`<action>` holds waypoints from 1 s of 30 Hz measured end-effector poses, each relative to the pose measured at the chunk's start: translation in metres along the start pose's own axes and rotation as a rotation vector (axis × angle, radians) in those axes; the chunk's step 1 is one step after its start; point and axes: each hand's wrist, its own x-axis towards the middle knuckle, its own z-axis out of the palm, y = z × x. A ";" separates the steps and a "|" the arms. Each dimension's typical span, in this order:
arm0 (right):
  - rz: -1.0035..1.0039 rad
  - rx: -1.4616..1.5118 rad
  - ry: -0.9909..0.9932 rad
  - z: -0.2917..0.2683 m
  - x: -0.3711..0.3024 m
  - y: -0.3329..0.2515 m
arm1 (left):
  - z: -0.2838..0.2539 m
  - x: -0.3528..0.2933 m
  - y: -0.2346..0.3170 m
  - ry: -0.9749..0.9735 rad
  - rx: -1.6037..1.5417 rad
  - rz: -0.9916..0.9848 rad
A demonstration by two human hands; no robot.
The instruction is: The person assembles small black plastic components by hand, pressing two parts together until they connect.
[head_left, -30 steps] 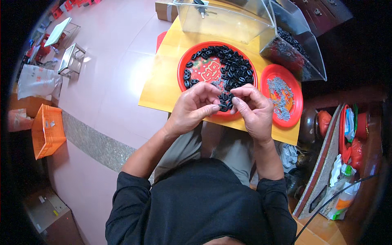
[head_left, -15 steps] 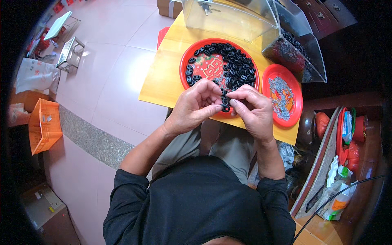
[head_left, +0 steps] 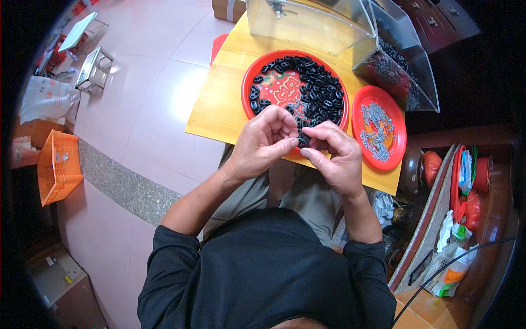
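My left hand point(head_left: 268, 137) pinches a small black oval plastic piece point(head_left: 302, 142) between thumb and fingers, over the near rim of a round red tray point(head_left: 245, 82). The thumb and forefinger of my right hand point(head_left: 336, 152) close on the same piece from the other side. Fingertips hide much of it, and whether a pin is in it I cannot make out. Many similar black pieces with holes point(head_left: 323, 90) lie in the tray, mostly along its right side and far rim. Small silvery pins point(head_left: 296, 107) are scattered among them.
A red oval plate point(head_left: 402, 129) of small metal pins point(head_left: 378, 131) stands right of the tray on the yellow table point(head_left: 211, 109). Clear plastic bins point(head_left: 312, 27) line the far side, one holding black pieces. An orange basket point(head_left: 57, 170) is on the floor at left.
My right hand has shifted slightly left and its fingertips have closed in on the black piece, covering more of it. My left hand stays nearly in place.
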 end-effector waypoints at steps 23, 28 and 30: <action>-0.190 -0.141 0.182 0.021 -0.018 0.030 | 0.005 0.003 -0.015 -0.002 0.103 -0.029; -0.259 -0.180 0.234 0.026 -0.015 0.035 | 0.005 0.006 -0.018 0.019 0.164 -0.010; -0.248 -0.169 0.240 0.028 -0.016 0.039 | 0.003 0.006 -0.019 0.025 0.239 0.011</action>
